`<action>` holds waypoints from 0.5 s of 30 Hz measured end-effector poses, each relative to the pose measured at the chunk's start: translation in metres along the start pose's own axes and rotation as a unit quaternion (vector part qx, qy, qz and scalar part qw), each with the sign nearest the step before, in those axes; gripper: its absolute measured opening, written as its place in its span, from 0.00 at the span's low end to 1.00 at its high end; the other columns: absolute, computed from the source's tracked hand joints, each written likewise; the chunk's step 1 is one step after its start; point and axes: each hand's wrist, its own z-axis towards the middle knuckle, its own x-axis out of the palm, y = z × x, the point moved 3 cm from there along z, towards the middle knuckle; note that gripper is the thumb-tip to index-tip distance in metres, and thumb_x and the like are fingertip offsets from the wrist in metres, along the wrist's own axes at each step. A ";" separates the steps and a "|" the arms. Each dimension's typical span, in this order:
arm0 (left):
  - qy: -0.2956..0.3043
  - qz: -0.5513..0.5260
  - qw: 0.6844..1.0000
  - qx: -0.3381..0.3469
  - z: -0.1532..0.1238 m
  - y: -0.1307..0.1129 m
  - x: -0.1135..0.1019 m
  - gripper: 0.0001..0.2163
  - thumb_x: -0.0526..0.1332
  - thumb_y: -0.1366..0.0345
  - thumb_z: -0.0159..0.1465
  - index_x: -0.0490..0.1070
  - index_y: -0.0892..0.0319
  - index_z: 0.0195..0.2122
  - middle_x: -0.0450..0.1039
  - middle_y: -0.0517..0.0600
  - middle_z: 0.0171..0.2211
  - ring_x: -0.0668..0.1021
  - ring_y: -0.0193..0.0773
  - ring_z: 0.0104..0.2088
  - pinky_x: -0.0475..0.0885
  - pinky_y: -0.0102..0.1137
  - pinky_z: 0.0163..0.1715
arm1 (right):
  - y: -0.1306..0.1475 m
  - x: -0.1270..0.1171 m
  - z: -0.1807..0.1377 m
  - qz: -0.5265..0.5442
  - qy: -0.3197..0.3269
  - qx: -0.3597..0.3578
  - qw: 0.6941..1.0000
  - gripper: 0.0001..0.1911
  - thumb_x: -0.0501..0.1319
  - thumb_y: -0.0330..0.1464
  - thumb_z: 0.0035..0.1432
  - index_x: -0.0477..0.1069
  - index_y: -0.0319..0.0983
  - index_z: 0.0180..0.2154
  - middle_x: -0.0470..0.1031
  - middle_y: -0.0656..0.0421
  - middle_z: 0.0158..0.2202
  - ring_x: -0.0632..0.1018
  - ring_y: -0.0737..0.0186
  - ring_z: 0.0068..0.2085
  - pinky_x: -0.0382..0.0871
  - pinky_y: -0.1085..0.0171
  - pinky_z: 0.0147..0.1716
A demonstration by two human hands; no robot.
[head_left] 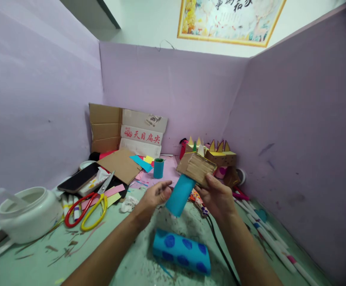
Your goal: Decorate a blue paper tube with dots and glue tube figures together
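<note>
My right hand point(220, 196) grips a small corrugated cardboard piece point(195, 167) by its right corner, thumb on top. A plain blue paper tube point(179, 194) slants down from the cardboard's underside; how the two join is hidden. My left hand point(157, 194) is beside the tube's left side with fingers stretched out, seemingly apart from it. Below, a blue tube with dark blue spots point(181, 251) lies on the table. A patterned glue gun point(199, 200) with a black cord point(219, 242) lies partly hidden behind my right hand.
Scissors point(97, 200), a phone point(79, 177), markers point(76, 208) and a white pot point(29, 214) stand or lie at left. Behind are a short blue tube point(158, 169), a flat cardboard sheet point(120, 165) and spiked cardboard boxes point(222, 157). White sticks point(269, 234) line the right wall.
</note>
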 end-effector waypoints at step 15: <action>-0.135 -0.106 0.984 0.042 0.001 -0.004 -0.014 0.32 0.66 0.42 0.52 0.67 0.62 0.48 0.70 0.58 0.46 0.74 0.44 0.41 0.70 0.37 0.39 | -0.015 0.007 -0.004 0.072 -0.040 0.141 0.987 0.16 0.64 0.38 0.53 0.76 0.39 0.43 0.83 0.56 0.31 0.82 0.53 0.32 0.79 0.55 0.36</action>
